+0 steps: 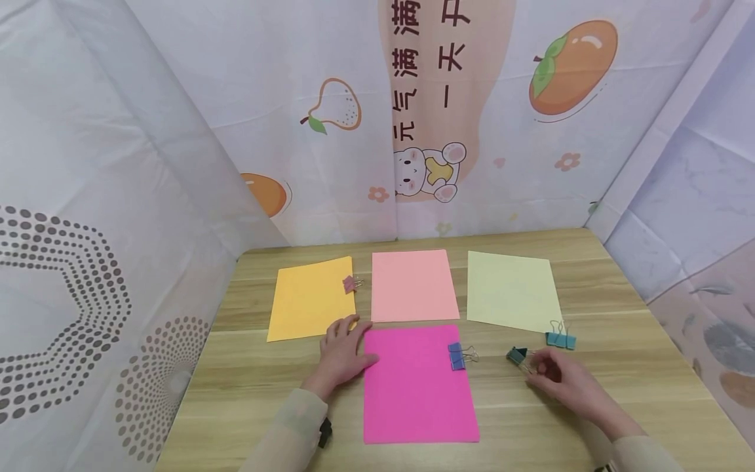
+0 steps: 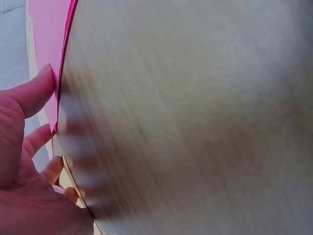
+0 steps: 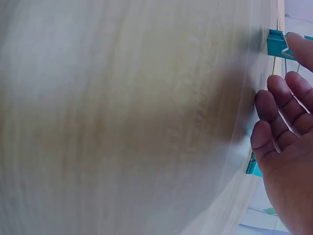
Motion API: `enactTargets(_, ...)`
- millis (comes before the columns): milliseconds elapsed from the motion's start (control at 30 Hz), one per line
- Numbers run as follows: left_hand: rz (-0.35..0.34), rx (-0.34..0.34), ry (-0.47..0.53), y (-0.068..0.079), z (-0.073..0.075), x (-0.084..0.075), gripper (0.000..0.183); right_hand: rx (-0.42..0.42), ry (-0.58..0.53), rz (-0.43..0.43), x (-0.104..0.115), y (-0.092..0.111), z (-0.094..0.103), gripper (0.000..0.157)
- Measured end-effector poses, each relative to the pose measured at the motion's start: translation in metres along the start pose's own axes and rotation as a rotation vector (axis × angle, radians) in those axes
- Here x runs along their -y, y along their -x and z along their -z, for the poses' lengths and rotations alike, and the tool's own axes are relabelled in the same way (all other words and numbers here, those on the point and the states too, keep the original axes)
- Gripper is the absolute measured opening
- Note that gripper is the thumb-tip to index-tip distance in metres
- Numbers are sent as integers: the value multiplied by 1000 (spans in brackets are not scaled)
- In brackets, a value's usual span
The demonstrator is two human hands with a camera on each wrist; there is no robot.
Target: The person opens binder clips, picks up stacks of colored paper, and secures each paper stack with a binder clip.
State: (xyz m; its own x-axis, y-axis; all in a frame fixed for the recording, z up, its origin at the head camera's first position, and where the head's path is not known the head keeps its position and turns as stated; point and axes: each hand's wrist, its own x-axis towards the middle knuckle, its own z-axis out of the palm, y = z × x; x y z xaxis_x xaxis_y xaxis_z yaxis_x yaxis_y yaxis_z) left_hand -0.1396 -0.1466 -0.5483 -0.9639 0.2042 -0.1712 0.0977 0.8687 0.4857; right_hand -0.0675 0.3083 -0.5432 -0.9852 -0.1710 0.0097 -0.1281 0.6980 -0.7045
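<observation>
- While the left hand [image 1: 342, 351] rests with loosely spread fingers at the left edge and far left corner of the magenta paper [image 1: 413, 400], the right hand [image 1: 563, 380] appears to pinch the wire handles of a dark teal binder clip [image 1: 516, 355] to the paper's right; the two hands are well apart.
- The step in hand looks like getting hold of this clip, whose body points left, away from the fingers.
- The next move seems to call for a firm squeeze on both handles to spread the clip's mouth, with the left fingers keeping the sheet steady.
- On the near middle of the wooden table [image 1: 601, 288], the magenta paper carries a blue binder clip [image 1: 457, 357] at its right edge. Beyond lie orange-yellow paper [image 1: 312, 298] with a pink binder clip [image 1: 349, 284], light pink paper [image 1: 413, 286] and pale yellow paper [image 1: 512, 290].
- Whether the light teal binder clip [image 1: 560, 340] grips the pale yellow paper's near right corner, I cannot tell.
- Both wrist views are mostly blurred wood; a dark object [image 1: 324, 432] by the left sleeve [image 1: 291, 429] is half hidden and unclear.
</observation>
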Motion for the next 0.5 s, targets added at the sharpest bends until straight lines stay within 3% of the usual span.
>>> enactTargets(500, 0, -1, -4, 1, 2, -2, 69, -14, 30, -53, -8, 6, 9, 54)
